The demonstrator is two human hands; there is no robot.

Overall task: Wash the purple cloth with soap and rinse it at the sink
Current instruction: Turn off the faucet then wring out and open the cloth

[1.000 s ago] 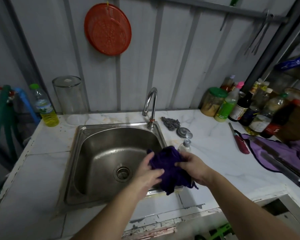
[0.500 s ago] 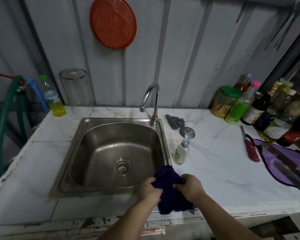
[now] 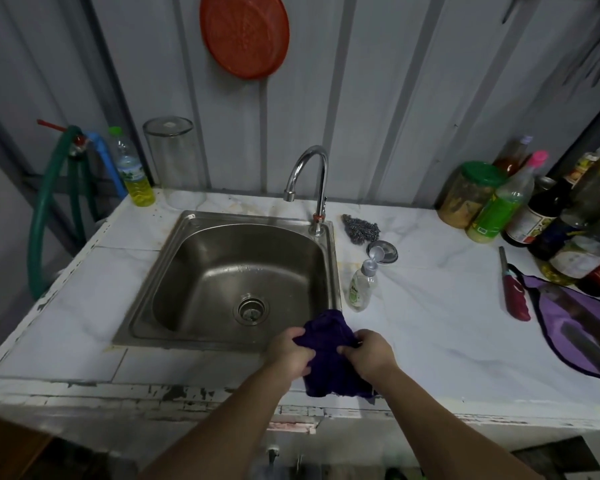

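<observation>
The dark purple cloth point(image 3: 329, 358) is bunched between both hands over the near right corner of the steel sink point(image 3: 187, 271), hanging down over the counter's front edge. My left hand point(image 3: 291, 351) grips its left side and my right hand point(image 3: 371, 351) grips its right side. A small clear soap bottle point(image 3: 361, 289) with its flip cap open stands on the counter just right of the sink, beyond the cloth. The curved tap point(image 3: 309, 181) rises at the sink's back right; no water runs from it.
A steel scourer point(image 3: 359, 226) and a small metal lid point(image 3: 383, 251) lie behind the soap bottle. Sauce bottles and jars point(image 3: 534, 209) crowd the back right. A red-handled lighter point(image 3: 513, 292) and a purple bag point(image 3: 575, 323) lie at the right. A yellow bottle point(image 3: 136, 174) stands at back left.
Both hands have drawn the cloth back from over the basin towards the sink's near right corner and the counter edge. The soap bottle, hidden a second ago, now shows.
</observation>
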